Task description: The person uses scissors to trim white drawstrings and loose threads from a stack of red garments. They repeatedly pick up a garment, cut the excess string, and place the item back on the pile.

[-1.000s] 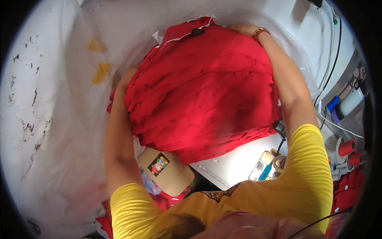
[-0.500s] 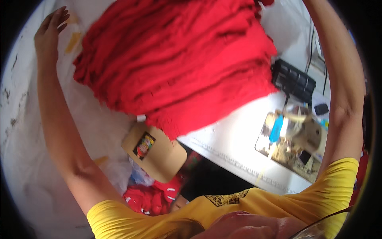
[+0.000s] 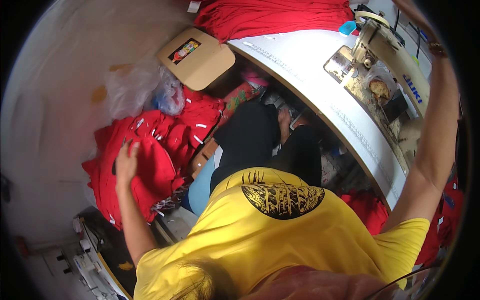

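Currently | left hand (image 3: 127, 164) at red cloth pile (image 3: 155, 162), left of frame | right hand (image 3: 419, 21), upper right, near sewing machine (image 3: 389, 52) | wide apart; cannot tell either grip

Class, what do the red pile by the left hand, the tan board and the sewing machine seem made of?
Red pile: matte fabric, by its soft folds.
Tan board: smooth, perhaps wood or laminate: stiff and flat.
Sewing machine: probably painted metal, glossy, with highlights and brownish patches.
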Motion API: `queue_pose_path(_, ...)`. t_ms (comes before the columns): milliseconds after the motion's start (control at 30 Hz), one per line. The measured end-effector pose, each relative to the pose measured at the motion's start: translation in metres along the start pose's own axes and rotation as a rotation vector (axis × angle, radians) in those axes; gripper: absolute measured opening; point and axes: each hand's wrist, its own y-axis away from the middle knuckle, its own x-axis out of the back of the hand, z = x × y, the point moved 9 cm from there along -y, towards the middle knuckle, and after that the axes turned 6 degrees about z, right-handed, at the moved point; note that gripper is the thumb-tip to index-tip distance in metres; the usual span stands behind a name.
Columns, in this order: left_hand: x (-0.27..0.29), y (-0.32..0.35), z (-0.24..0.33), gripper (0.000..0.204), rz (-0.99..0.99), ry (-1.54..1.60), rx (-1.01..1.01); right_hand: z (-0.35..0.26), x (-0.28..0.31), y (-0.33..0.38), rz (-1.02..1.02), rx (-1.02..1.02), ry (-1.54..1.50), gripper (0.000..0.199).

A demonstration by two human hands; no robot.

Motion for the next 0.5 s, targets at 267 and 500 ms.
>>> queue_pose_path(267,-0.051,0.055,-0.047,0.064,0.062,-0.39,0.041,0.065,-0.035,0.056,0.013,0.058,-0.512,0.043)
queue_pose_path(500,0.041,0.035,-0.091,0.035,0.639,0.04,-0.016,0.051,-0.065,0.094,0.082,0.007,-0.56,0.037)
